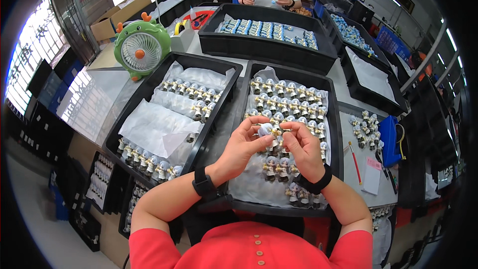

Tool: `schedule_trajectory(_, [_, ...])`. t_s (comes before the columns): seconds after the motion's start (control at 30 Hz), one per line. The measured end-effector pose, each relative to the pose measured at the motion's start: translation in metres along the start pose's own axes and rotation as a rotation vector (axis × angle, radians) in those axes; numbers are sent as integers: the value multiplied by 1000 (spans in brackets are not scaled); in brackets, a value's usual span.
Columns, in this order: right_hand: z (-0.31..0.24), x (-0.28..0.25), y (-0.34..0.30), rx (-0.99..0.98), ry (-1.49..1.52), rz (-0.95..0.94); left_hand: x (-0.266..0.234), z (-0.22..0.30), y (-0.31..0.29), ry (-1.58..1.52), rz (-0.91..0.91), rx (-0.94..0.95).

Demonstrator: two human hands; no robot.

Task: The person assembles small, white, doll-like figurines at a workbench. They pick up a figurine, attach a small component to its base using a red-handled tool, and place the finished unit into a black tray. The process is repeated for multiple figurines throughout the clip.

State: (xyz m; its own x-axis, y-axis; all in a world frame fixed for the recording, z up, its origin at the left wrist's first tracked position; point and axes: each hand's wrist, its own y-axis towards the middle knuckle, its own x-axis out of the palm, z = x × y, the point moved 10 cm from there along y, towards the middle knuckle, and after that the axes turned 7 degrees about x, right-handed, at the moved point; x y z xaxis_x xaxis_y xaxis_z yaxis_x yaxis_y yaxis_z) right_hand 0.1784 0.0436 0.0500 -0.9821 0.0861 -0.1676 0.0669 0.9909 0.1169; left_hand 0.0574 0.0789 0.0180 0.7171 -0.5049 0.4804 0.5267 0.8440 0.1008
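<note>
Left hand [240, 147] and right hand [305, 153] meet ahead of the wearer's red shirt [239, 249], elbows bent outward, thumbs and fingers of both closed around one small pale-haired figurine [266, 130]. It is held above a black tray [338, 142], where rows of similar figurines [294, 103] stand or lie on white sheeting [251, 187]. Just left, a second black tray [217, 113] has more figurines in rows between white sheets [157, 124]. Farther off, a larger black tray [264, 51] contains rows of blue-and-white pieces [264, 28].
</note>
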Motion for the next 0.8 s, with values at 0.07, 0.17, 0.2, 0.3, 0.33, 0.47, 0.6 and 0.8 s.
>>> schedule_trajectory(0.07, [-9, 4, -2, -74, -23, -2, -4, -3, -1, -43, 34, -37])
schedule_trajectory(0.17, [-15, 8, -4, -136, -91, -14, -5, -7, -1, -168, 49, -30])
schedule_trajectory(0.2, [-15, 9, -3, -144, -82, -25, -5, -6, -1, -157, 45, -25])
schedule_trajectory(0.3, [-1, 8, -1, -112, -39, -36, -3, -4, -1, -105, 30, -24])
schedule_trajectory(0.33, [-1, 8, -1, -71, -15, -47, 0, 0, -1, -75, 24, -27])
schedule_trajectory(0.47, [0, 6, -1, -17, 104, -41, 4, 2, -2, -13, -48, -14])
schedule_trajectory(0.6, [-6, 2, -2, -46, 133, -27, 9, 5, -2, -45, -76, 4])
schedule_trajectory(0.8, [-8, 2, -3, -101, 76, -37, 1, 5, 2, -16, -92, 17])
